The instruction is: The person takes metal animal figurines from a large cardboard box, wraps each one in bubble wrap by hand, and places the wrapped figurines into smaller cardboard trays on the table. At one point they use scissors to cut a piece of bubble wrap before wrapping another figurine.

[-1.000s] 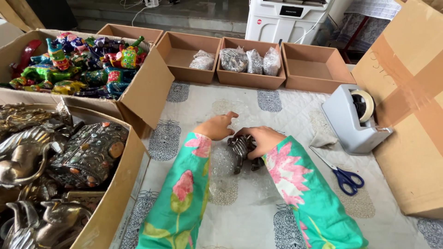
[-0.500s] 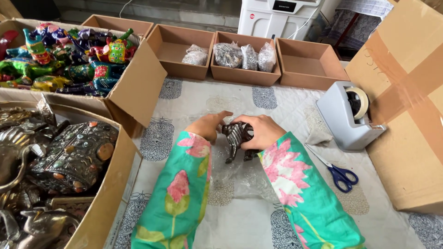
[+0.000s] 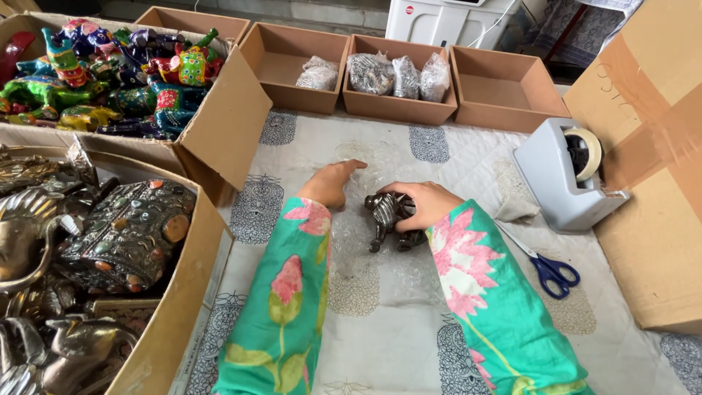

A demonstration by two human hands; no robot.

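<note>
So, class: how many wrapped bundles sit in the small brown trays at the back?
4: one bundle in the second tray; three more in the third tray. Others may be hidden.

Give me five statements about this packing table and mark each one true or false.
1. The right hand grips a dark metal animal figurine. True.
2. The left hand holds the scissors. False: it lies flat on the bubble wrap; the blue-handled scissors lie untouched near the tape dispenser.
3. Three wrapped bundles sit in one tray. True.
4. The far-right tray holds wrapped bundles. False: it shows none.
5. Painted animal figures fill a box at far left. True.
</note>
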